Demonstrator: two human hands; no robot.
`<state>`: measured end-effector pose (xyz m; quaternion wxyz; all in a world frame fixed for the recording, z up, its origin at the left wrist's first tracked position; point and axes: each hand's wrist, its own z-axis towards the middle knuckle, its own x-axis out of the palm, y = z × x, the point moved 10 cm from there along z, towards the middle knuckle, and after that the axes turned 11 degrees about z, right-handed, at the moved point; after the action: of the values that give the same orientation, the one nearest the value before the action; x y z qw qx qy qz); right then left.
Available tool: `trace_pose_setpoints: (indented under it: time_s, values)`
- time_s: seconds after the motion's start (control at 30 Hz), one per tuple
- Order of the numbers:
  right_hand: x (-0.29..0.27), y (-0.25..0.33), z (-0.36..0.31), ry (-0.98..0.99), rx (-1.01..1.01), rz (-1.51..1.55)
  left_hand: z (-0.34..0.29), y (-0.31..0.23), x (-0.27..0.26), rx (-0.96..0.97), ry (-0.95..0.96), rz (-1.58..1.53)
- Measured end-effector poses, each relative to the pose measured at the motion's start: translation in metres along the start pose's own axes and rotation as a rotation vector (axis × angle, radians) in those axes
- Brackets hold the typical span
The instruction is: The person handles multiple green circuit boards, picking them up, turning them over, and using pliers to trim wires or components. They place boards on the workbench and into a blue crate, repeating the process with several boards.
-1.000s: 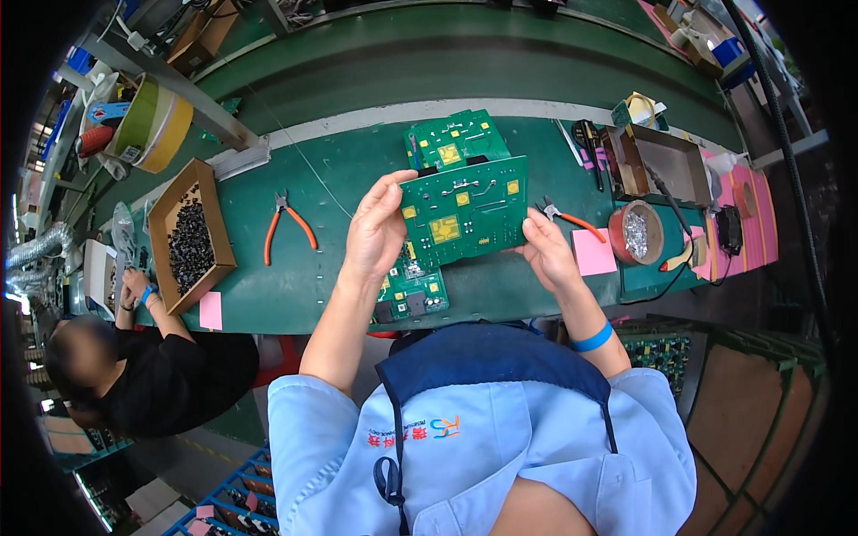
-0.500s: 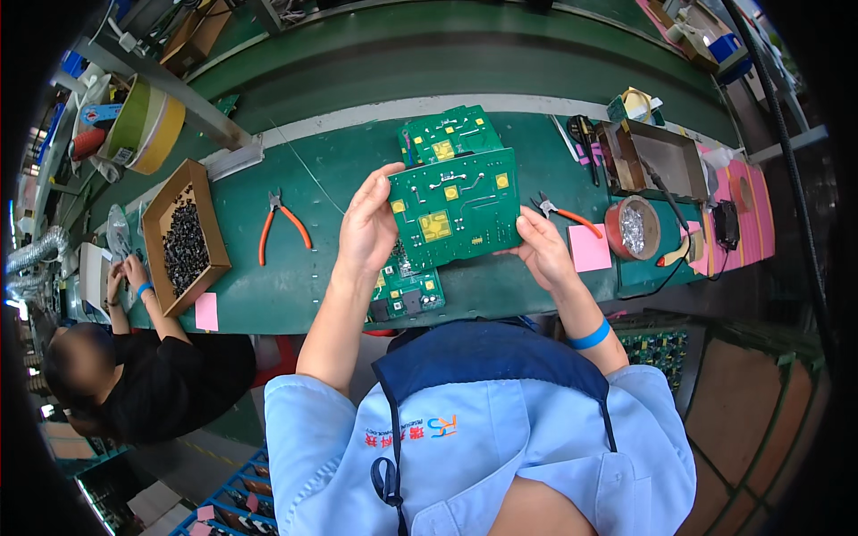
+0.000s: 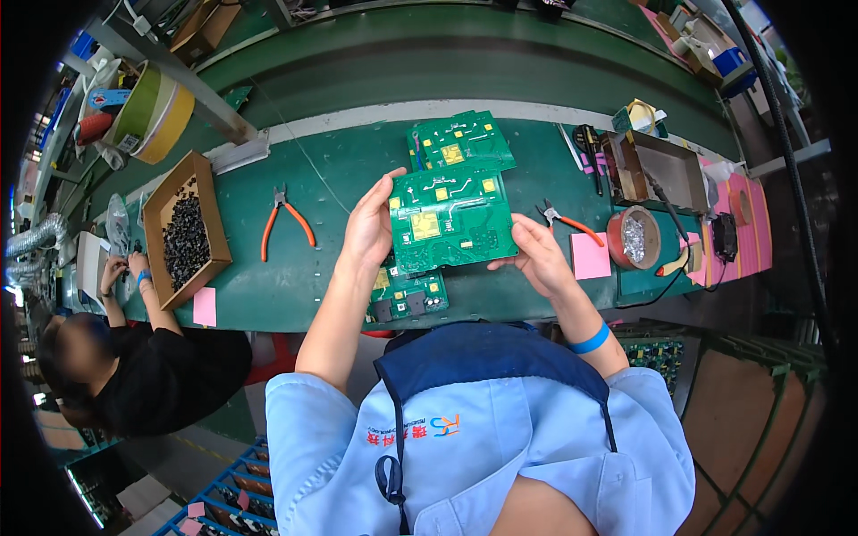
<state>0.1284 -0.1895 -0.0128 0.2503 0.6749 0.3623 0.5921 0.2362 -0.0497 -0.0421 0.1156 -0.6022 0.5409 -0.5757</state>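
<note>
Between my two hands a green circuit board (image 3: 465,219) with yellow square patches is held up, tilted, above the table. My left hand (image 3: 368,221) grips its left edge, thumb toward the top corner. The right hand (image 3: 536,255) pinches the lower right edge, with fingers behind the board. Beyond it lies another green circuit board (image 3: 478,138) on the table, partly covered by the held one. Closer to me, a board with black parts (image 3: 416,299) lies flat, its upper portion hidden. Orange-handled cutters (image 3: 284,219) rest left of my left hand.
A second pair of cutters (image 3: 572,223) and a pink note (image 3: 590,256) lie to the right, beside a round red container (image 3: 615,239) of shiny bits. An open box (image 3: 666,165) stands behind. At left are a cardboard box (image 3: 214,255) of small black parts and a co-worker (image 3: 161,375).
The held board has tilted and shifted slightly left and down, showing its face at a different angle. Both hands keep their hold on it.
</note>
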Motion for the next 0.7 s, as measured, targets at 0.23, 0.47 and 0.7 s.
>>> trace_pose_setpoints:
  time_s: [0.23,0.47,0.7]
  values:
    - [-0.001,-0.003,0.001,-0.006,-0.006,0.064,0.004,0.003,-0.007,0.008,0.013,0.052]
    - [-0.008,-0.005,0.0,0.009,-0.012,0.121,0.0,-0.002,-0.002,-0.044,0.092,0.227]
    - [-0.003,-0.007,0.0,0.033,0.021,0.111,-0.003,0.027,-0.001,-0.397,0.285,0.128]
